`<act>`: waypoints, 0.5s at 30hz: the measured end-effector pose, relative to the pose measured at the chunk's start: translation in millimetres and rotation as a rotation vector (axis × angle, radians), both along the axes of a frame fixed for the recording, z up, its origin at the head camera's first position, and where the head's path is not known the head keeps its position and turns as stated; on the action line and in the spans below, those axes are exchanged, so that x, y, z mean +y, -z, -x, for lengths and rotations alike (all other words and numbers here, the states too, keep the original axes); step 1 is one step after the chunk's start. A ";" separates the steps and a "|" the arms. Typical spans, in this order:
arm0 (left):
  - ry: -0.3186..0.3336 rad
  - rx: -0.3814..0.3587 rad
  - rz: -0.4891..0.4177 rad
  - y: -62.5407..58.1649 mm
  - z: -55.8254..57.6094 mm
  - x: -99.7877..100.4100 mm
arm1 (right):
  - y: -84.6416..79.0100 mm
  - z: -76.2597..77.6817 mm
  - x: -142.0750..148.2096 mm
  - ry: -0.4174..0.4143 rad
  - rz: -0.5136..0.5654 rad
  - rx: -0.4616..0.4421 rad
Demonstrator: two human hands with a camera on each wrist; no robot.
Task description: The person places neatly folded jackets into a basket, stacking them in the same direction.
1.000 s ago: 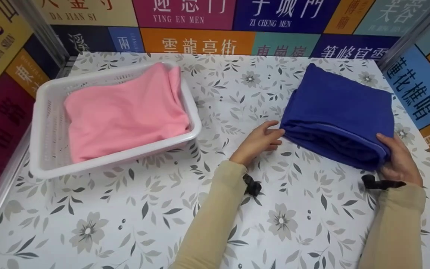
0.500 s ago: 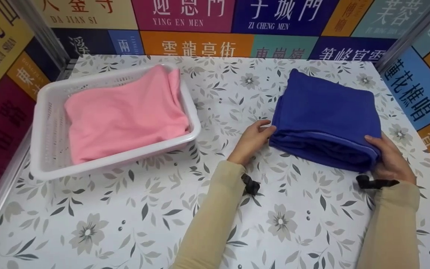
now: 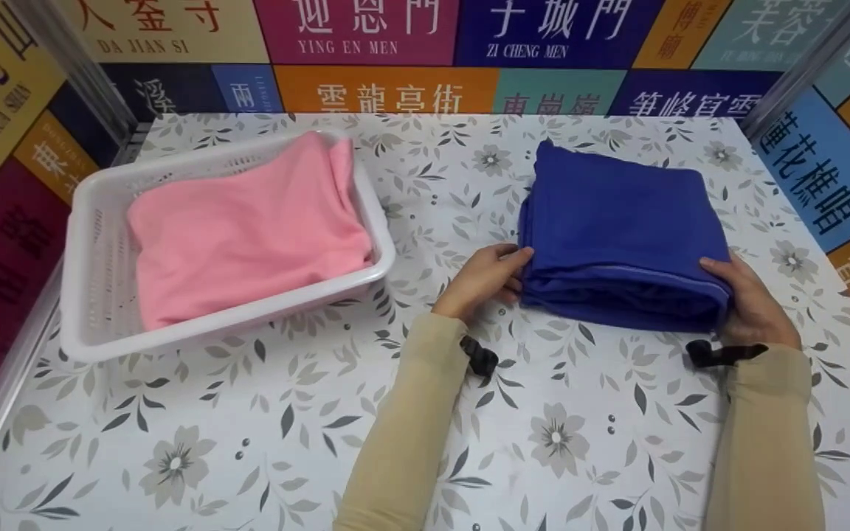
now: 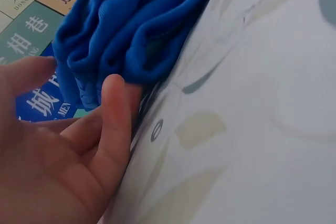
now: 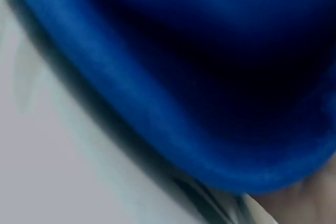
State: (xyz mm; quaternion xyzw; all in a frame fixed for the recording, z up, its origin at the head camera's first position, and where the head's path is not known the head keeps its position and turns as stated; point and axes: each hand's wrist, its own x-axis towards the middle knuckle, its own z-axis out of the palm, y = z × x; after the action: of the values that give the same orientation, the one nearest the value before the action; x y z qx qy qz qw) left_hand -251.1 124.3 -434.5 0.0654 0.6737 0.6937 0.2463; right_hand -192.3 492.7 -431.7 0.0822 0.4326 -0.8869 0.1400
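Observation:
A thick folded blue garment (image 3: 624,214) lies on the right half of the table, its layered folds facing the near side. At its right near corner my right hand (image 3: 757,302) grips the edge, thumb on top and the other fingers hidden beneath. My left hand (image 3: 480,280) touches the left edge with loosely extended fingers. In the left wrist view, the fingers (image 4: 116,114) reach the lower folds of the blue garment (image 4: 126,30) and the thumb is beside it. Blue fabric (image 5: 173,108) fills most of the right wrist view, with little of that hand showing.
A white plastic basket (image 3: 89,287) stands on the left side of the table, holding a folded pink cloth (image 3: 248,236). The table has a leaf-patterned cover (image 3: 307,428). Panels with printed characters (image 3: 388,88) enclose the back and sides.
The blue garment has slid left and turned slightly, along with my right hand. My left hand has shifted a little left, staying at the garment's left edge. The basket stays put.

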 end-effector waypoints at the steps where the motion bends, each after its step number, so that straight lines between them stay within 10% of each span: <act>1: 0.009 0.011 0.014 -0.4 0.0 -0.8 | -0.4 1.1 -2.5 -0.002 0.001 -0.003; 15: 0.019 0.040 0.063 -7.5 -3.4 -5.1 | 3.5 9.2 -23.6 -0.018 0.015 0.036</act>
State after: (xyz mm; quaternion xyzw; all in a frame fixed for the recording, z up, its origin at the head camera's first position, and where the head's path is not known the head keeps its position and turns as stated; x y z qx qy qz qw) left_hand -247.7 119.3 -427.0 0.0780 0.6994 0.6682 0.2413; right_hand -201.5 469.1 -435.3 0.0610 0.4291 -0.8901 0.1410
